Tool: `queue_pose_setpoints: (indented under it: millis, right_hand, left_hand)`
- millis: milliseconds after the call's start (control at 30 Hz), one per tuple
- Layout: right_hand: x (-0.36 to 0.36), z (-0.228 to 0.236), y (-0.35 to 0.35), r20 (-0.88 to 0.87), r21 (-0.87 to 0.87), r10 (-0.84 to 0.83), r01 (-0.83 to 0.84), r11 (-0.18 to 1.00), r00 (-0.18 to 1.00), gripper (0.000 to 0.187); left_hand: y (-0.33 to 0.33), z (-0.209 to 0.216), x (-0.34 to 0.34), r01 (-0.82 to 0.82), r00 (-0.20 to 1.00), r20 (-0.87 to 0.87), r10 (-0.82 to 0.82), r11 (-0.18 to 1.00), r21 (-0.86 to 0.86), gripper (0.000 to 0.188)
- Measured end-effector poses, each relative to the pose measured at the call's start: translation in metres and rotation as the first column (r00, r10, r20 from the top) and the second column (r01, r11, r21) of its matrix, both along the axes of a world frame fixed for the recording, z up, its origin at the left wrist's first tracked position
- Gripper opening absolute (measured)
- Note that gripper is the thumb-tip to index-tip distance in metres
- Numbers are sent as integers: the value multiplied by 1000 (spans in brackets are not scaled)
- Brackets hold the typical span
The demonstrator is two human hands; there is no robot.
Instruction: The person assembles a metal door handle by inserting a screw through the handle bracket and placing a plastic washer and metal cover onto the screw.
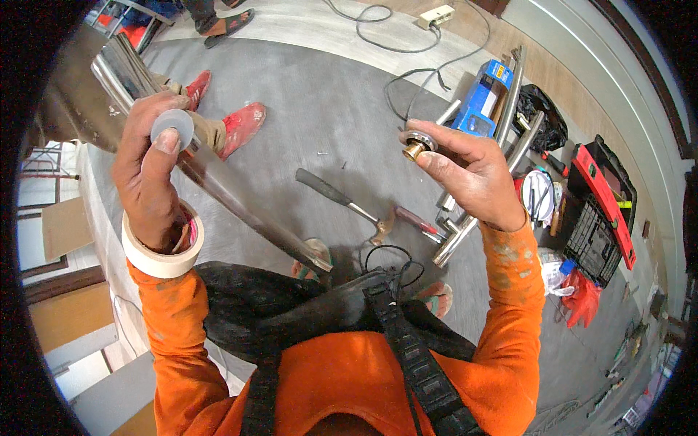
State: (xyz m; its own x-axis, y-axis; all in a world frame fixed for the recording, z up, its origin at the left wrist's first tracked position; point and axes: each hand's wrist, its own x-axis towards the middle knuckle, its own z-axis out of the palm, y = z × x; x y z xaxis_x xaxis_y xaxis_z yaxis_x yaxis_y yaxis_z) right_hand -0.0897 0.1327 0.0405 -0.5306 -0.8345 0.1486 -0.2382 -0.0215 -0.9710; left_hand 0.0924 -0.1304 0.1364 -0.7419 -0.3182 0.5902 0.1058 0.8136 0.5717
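Note:
My left hand (pixel 153 163) is closed, its thumb pressing a round translucent white disc (pixel 171 125) against the fingers. A shiny metal tube (pixel 225 182) slants behind that hand, from the upper left down to my legs; whether the fingers also grip it I cannot tell. Around my left wrist hangs a roll of masking tape (pixel 163 263). Between thumb and fingers, my right hand (pixel 472 171) pinches a small metal fitting (pixel 417 145) with a silvery cap and a brass-coloured end. On the grey floor between my hands lies a hammer (pixel 327 189), its dark grip pointing left.
Metal tubes (pixel 459 236) and a blue box (pixel 486 98) lie to the right. Beyond them are a red spirit level (pixel 603 203), a black toolbox (pixel 595 240) and a red glove (pixel 582 298). A co-worker's red shoe (pixel 243 129) is at upper left. Cables surround a power strip (pixel 436 16).

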Motion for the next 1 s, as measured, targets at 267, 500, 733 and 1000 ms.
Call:
queue_pose_setpoints:
  millis: [267, 500, 733, 1000]
  right_hand:
    - [-1, -4, -3, 128, 20, 26, -29, 999, 991, 41]
    - [5, -3, -10, 348, -41, -32, 49, 998, 937, 45]
    - [7, -5, -15, 347, -60, -16, 39, 997, 938, 43]
    - [6, -11, -16, 361, -79, -7, 38, 996, 933, 39]
  left_hand:
    - [-6, -1, 4, 36, 999, 27, -35, 999, -18, 28]
    - [-6, 5, -1, 89, 996, 26, -87, 990, -110, 23]
    - [-9, 5, 3, 130, 991, -1, -131, 989, -70, 29]
    - [-9, 6, 3, 143, 990, 8, -142, 989, -39, 37]
